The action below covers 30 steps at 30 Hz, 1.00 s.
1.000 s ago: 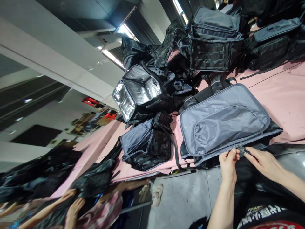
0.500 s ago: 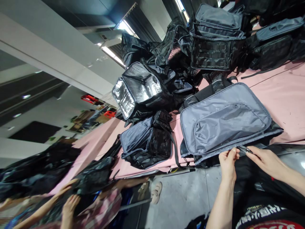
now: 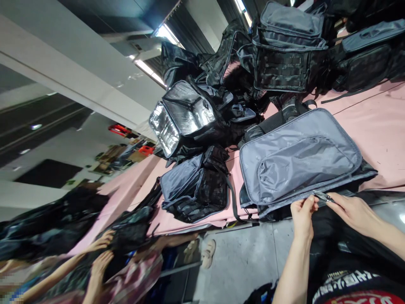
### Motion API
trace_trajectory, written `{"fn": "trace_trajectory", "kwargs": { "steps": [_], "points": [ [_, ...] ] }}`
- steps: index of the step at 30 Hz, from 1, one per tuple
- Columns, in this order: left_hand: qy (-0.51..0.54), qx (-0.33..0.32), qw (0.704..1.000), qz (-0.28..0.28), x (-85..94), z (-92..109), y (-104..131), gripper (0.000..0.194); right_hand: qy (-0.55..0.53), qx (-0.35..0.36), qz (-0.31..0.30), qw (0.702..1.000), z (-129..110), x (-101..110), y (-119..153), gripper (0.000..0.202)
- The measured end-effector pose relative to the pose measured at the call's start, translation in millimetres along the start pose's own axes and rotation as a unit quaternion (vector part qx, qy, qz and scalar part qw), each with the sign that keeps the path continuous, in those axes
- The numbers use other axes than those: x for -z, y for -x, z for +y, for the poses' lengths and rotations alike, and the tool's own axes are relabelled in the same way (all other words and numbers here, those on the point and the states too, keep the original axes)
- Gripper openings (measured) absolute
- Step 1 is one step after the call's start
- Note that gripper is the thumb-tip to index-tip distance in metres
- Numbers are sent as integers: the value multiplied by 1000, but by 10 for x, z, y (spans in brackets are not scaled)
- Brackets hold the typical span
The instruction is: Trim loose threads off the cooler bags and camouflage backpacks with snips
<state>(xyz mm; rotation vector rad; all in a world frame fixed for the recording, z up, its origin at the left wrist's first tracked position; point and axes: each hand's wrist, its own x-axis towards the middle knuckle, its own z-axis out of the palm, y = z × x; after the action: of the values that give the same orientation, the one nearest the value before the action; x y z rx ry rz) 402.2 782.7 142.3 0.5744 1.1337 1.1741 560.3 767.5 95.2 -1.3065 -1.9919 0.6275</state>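
Note:
A grey-lined black bag [image 3: 303, 156] lies opened flat at the edge of the pink table. At its near edge my left hand [image 3: 303, 213] pinches the seam or something small there, its fingers closed. My right hand [image 3: 351, 211] is wrapped round small metal snips [image 3: 323, 196], whose tips are beside my left fingertips. What exactly lies between the left fingers is too small to tell.
Left of the bag stands a smaller open black bag [image 3: 196, 190], with a silver-lined bag [image 3: 190, 114] behind it. More black bags [image 3: 281, 69] are at the back. At the lower left, another person's hands [image 3: 101, 253] touch dark fabric. Sandals [image 3: 208, 253] are on the floor.
The other person's hands have moved a little right and up over the dark fabric. My hands have stayed nearly in place, the snips' blades slightly shifted.

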Motion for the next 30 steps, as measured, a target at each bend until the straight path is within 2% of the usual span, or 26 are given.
{"fn": "trace_trajectory", "kwargs": {
  "steps": [6, 11, 15, 18, 20, 22, 24, 27, 30],
  "points": [
    [0, -3, 1000, -2, 11, -4, -7, 25, 11, 22, 31, 999, 3, 9, -7, 26],
    [-4, -3, 1000, -12, 32, 9, -21, 25, -99, -40, 19, 994, -23, -33, -18, 23],
    [-2, 1, 1000, -16, 51, 41, -49, 27, -146, -47, 18, 988, -57, 15, -21, 23],
    [3, -2, 1000, -15, 61, 80, -68, 28, -207, -61, 52, 975, -36, 81, 60, 25],
    [13, -3, 1000, -9, 77, 100, -75, 29, -267, -94, 128, 951, 19, 96, 144, 29],
    [24, 4, 1000, -2, 103, 108, -79, 30, -328, -133, 221, 909, 103, 84, 218, 35],
    [31, 12, 999, 2, 132, 104, -81, 30, -377, -168, 288, 864, 196, 61, 255, 37],
    [37, 18, 999, 4, 163, 88, -76, 32, -432, -220, 326, 812, 314, 52, 226, 38],
    [38, 20, 999, 0, 168, 71, -65, 34, -472, -265, 321, 777, 389, 100, 136, 41]
  ]
}}
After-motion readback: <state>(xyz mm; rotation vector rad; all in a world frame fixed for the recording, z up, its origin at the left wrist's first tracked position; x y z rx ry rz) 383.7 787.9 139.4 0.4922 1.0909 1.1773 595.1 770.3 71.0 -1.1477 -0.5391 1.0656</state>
